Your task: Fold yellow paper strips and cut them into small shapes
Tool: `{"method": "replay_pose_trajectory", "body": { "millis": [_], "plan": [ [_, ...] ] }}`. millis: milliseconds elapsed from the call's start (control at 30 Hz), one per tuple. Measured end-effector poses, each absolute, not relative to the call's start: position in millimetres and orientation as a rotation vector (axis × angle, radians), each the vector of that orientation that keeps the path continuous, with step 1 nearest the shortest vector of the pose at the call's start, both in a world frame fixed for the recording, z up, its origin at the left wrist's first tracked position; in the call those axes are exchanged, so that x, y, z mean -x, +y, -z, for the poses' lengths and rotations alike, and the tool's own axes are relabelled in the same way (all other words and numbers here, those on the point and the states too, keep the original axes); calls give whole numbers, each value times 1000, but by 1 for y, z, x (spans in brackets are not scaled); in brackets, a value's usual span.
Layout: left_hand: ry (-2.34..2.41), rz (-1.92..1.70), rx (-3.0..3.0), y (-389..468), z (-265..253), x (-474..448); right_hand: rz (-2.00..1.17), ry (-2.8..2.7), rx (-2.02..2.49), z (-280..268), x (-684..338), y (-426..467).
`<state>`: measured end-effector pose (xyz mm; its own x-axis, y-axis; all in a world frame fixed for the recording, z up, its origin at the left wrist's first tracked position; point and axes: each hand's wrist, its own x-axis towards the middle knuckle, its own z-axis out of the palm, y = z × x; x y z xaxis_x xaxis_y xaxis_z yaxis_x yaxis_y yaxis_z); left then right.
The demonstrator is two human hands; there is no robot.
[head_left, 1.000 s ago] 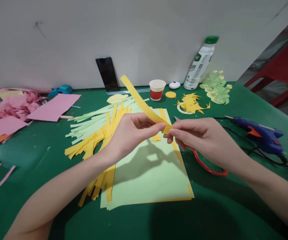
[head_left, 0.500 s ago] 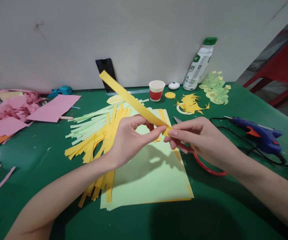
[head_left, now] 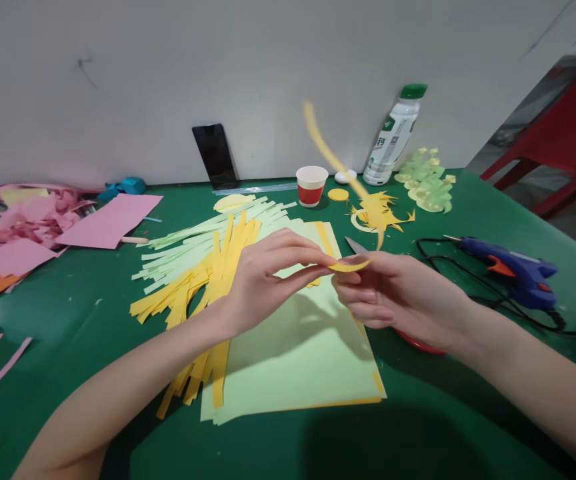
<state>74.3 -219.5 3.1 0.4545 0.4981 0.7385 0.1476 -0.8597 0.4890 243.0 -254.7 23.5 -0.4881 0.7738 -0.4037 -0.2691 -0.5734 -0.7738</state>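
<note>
Between my two hands is a yellow paper strip [head_left: 339, 165], its long end curving up and to the left, blurred by motion. My left hand [head_left: 273, 273] pinches the strip's lower end between thumb and fingertips. My right hand [head_left: 393, 287] grips the same strip near its bend, with the fingers curled. Below them lies a stack of light green paper sheets [head_left: 298, 360]. Yellow paper strips [head_left: 221, 293] lie under and beside my left wrist, next to light green strips [head_left: 178, 247]. Partly hidden behind my right hand are red-handled scissors [head_left: 421, 345].
A blue glue gun [head_left: 513, 267] with its black cord lies at the right. At the back stand a paper cup [head_left: 311, 187], a leaning bottle [head_left: 395, 137] and a phone [head_left: 215, 157]. Yellow spiky cut paper [head_left: 385, 212] lies before the bottle. Pink paper [head_left: 111, 220] is piled left.
The strip's free end has swung from upper left toward the right, and the strip now bends. My right hand has turned, its fingers curling more. The view has shifted slightly.
</note>
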Motion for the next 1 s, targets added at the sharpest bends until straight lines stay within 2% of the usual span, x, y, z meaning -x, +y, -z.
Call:
{"method": "replay_pose_trajectory", "body": {
  "millis": [67,133,433,500,1000],
  "plan": [
    [532,-1366,-2361,-220,-4,-74,-2177,-847,998,-24,-243,-255],
    [556,-1347,-2333,-221,-5,-73,-2112,-951,1014,-23,-244,-255],
    [837,-1167,-1864,-228,-17,-75,-1135,-1552,1109,-24,-245,-258],
    [838,-1143,-1844,-229,-18,-75,-1009,-1604,1125,-26,-243,-260],
    [815,-1074,-1958,-228,-19,-75,-1001,-1518,1198,-27,-243,-260]
  ]
}}
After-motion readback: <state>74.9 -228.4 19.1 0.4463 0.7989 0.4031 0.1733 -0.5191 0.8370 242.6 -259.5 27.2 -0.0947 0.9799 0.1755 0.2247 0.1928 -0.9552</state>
